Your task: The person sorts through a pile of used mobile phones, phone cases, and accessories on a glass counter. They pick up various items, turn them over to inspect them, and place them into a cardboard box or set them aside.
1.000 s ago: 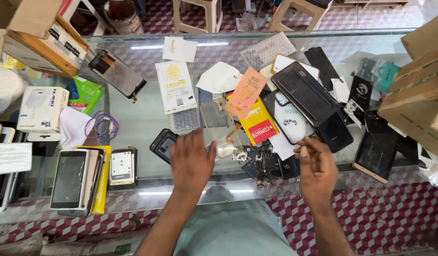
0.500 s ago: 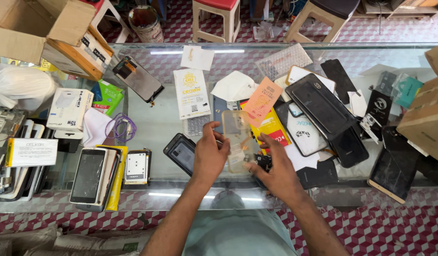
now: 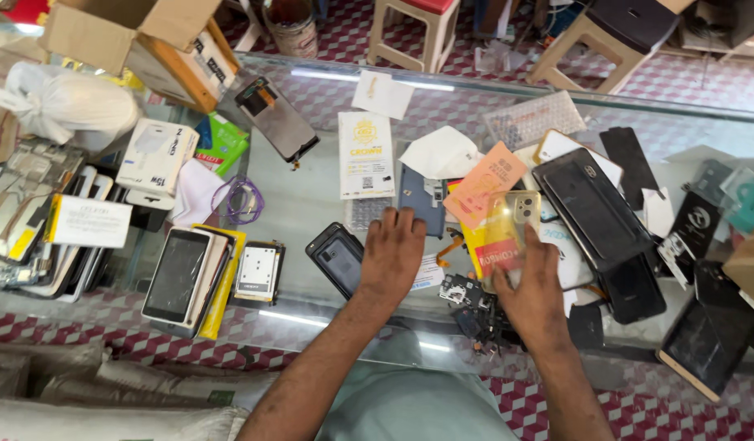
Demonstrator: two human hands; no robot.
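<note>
My right hand (image 3: 533,290) holds a clear phone back cover (image 3: 512,231) tilted up over a yellow and red packet (image 3: 484,243) on the glass counter (image 3: 303,196). My left hand (image 3: 391,255) rests palm down on the counter, its fingertips on a blue-grey phone back (image 3: 422,200). Just left of that hand lies a dark phone (image 3: 336,258). A heap of small dark circuit parts (image 3: 471,304) sits between my two hands, near the counter's front edge.
Black phones and screens (image 3: 593,216) crowd the right side. A white and yellow packet (image 3: 365,153) and a black screen (image 3: 275,118) lie farther back. Stacked phones (image 3: 181,278), a white box (image 3: 156,155), cardboard boxes (image 3: 132,33) and a white bag (image 3: 66,106) fill the left.
The clear cover went from between both hands into my right hand alone, shifted right. My left hand let go and dropped flat on the counter. The view swung slightly left.
</note>
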